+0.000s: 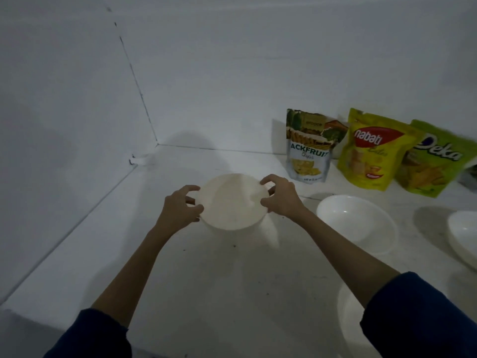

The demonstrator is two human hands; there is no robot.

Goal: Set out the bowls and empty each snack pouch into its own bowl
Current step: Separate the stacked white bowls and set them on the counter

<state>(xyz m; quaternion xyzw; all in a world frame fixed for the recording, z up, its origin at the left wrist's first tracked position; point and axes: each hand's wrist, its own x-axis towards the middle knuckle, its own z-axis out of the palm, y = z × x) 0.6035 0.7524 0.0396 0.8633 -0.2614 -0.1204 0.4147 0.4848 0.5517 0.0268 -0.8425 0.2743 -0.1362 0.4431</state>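
A white bowl (232, 202) sits in the middle of the white counter (180, 267). My left hand (180, 208) grips its left rim and my right hand (280, 197) grips its right rim, fingers curled over the edge. Three snack pouches stand against the back wall at the right: a jackfruit chips pouch (311, 148), a yellow Nabati pouch (371, 151) and a green Deka pouch (433, 161). A second white bowl (358, 223) rests to the right of my right wrist. A third bowl (464, 236) is cut by the right edge, and another bowl (353, 321) lies partly under my right sleeve.
The counter meets white walls at the left and back, forming a corner (157, 144) at the far left. A small white object (139, 160) lies near that corner. The counter's front edge runs along the bottom left.
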